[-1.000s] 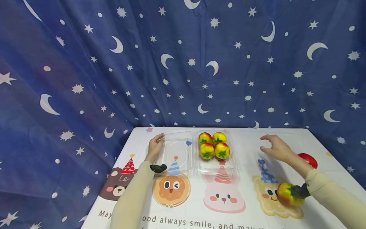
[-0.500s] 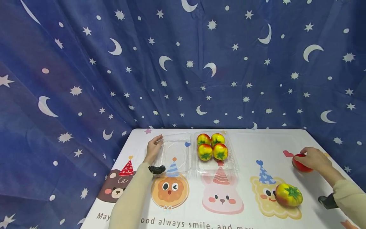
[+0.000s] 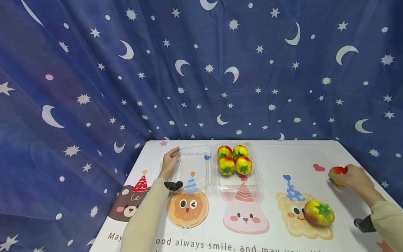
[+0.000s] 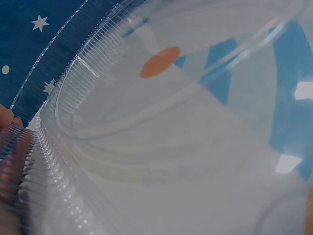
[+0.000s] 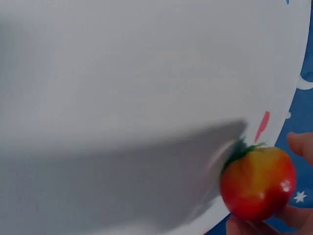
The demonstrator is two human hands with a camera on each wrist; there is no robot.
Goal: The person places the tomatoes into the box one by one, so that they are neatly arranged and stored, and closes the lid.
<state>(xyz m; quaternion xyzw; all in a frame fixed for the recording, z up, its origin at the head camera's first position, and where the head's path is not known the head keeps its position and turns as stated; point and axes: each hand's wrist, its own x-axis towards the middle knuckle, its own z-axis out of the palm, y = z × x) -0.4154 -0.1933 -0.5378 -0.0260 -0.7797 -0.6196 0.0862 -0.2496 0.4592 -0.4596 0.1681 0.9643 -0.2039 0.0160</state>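
My right hand (image 3: pixel 357 180) holds a red-and-yellow toy persimmon (image 3: pixel 337 174) at the table's right side. In the right wrist view, the thumb is at the right of this persimmon (image 5: pixel 258 183) and other fingers lie under it; its green leafy top points up and left. My left hand (image 3: pixel 170 163) rests against the left side of a clear plastic clamshell box (image 3: pixel 192 185), fingers loosely extended. Through the ribbed plastic wall, the left wrist view shows these fingers (image 4: pixel 17 156) outside. Several persimmons (image 3: pixel 234 161) sit grouped in the box's right half; its left half holds none.
Another persimmon (image 3: pixel 319 212) lies on the tablecloth (image 3: pixel 277 157), nearer the front right, over a printed biscuit face. A dark blue curtain (image 3: pixel 189 70) with moons and stars hangs behind and to the left of the table.
My right hand has moved right and reached the far-right persimmon, which is now gripped and turned, showing more yellow. The left hand stays at the box's left side.
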